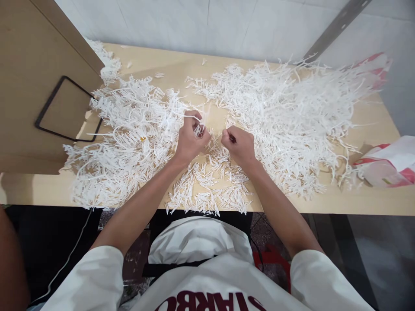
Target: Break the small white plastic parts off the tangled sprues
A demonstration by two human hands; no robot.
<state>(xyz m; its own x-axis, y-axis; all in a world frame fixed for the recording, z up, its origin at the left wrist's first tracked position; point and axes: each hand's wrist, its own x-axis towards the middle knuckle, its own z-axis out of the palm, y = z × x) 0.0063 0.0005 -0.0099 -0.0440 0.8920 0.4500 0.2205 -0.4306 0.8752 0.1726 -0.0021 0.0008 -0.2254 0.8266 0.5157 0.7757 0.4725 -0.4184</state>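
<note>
White plastic-looking strands [199, 130] are resting in the curled fingers of the left hand [191, 140], which is grasping them above the middle of a pale surface [162, 58]. The right hand [240, 144] is facing it just to the right, fingers clenching; whether it is pinching a piece cannot be told. Similar strands are lying all around, in a left heap [126, 116] reaching towards a brown panel [29, 47] and a larger right heap [292, 103] spreading towards a red-and-white bag [385, 166].

Thin as they are looking, the strands are likely calling for a light fingertip grip and a small bunch, so that single pieces are not tangling or bending. Keeping both hands low over the gap between the heaps should be helping to contain stray bits. Short pieces [194, 192] are lying along the near edge, where a passing forearm could easily be brushing them off.
</note>
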